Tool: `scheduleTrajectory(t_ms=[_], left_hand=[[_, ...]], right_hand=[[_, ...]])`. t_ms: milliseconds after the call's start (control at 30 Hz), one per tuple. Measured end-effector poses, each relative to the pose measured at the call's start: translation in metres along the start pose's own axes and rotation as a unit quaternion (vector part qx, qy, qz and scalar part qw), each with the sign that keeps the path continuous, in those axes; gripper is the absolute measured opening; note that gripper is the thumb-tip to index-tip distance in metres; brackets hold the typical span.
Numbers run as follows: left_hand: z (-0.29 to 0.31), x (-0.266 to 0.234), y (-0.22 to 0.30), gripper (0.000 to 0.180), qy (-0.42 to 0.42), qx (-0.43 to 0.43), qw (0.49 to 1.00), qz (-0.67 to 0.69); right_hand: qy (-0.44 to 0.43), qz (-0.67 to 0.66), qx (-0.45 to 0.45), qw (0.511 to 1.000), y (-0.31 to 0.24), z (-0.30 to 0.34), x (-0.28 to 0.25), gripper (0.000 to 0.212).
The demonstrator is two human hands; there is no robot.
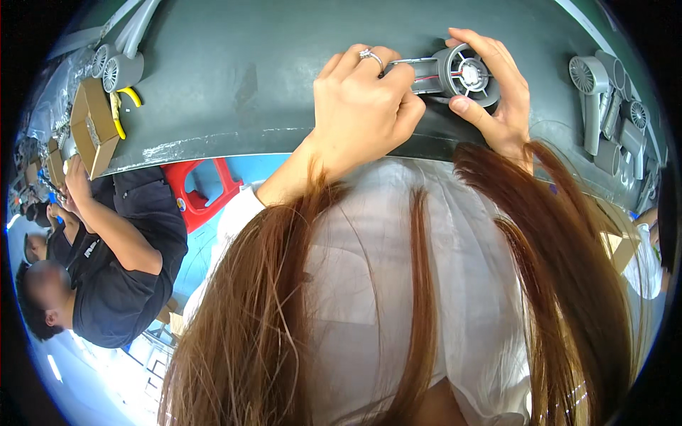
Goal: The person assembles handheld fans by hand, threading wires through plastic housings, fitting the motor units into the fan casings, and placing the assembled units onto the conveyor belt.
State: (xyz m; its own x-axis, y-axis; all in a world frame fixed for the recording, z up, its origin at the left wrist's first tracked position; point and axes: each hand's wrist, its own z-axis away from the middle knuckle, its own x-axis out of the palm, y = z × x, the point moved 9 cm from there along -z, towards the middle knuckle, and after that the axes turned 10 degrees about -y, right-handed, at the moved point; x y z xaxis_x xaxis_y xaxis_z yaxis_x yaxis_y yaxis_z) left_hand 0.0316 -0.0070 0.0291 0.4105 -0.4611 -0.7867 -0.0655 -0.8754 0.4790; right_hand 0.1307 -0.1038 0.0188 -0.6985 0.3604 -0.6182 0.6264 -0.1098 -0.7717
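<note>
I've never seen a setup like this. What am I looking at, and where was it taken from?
These are just a person's two bare hands. The picture comes from a wide fisheye camera worn on the head, looking down, so straight edges bend. The right hand cups the round end of a grey fan unit; the left hand curls at its other end, fingertips hidden. On the dark table lie more grey fan parts at right. At left are others, near a cardboard box and a yellow-handled tool.
</note>
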Motion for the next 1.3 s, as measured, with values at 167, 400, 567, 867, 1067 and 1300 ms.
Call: scheduleTrajectory(t_ms=[167,400,567,867,1067,1300], left_hand=[[0.005,0.003,-0.005,0.006,-0.022,-0.004,1.0,0.004],[0.005,0.003,-0.001,0.008,-0.048,0.002,0.999,-0.002],[0.005,-0.005,0.001,0.011,-0.057,-0.006,0.998,-0.038],[-0.005,0.004,-0.004,0.008,-0.105,-0.03,0.993,0.039],[-0.002,0.007,-0.008,0.004,-0.116,-0.079,0.988,0.058],[0.003,0.006,-0.005,0.004,-0.073,-0.048,0.995,0.049]], right_hand=[[0.015,-0.026,0.061,0.998,0.001,0.002,0.004,0.059],[0.07,-0.031,0.029,0.997,0.001,0.006,0.001,0.051],[0.076,-0.035,0.024,0.996,0.001,0.006,0.002,0.049],[0.072,0.001,0.017,0.997,0.001,0.006,0.0,0.052],[0.089,0.024,0.019,0.996,-0.003,0.007,-0.001,0.051],[0.113,0.041,-0.008,0.993,-0.004,0.011,-0.004,0.05]])
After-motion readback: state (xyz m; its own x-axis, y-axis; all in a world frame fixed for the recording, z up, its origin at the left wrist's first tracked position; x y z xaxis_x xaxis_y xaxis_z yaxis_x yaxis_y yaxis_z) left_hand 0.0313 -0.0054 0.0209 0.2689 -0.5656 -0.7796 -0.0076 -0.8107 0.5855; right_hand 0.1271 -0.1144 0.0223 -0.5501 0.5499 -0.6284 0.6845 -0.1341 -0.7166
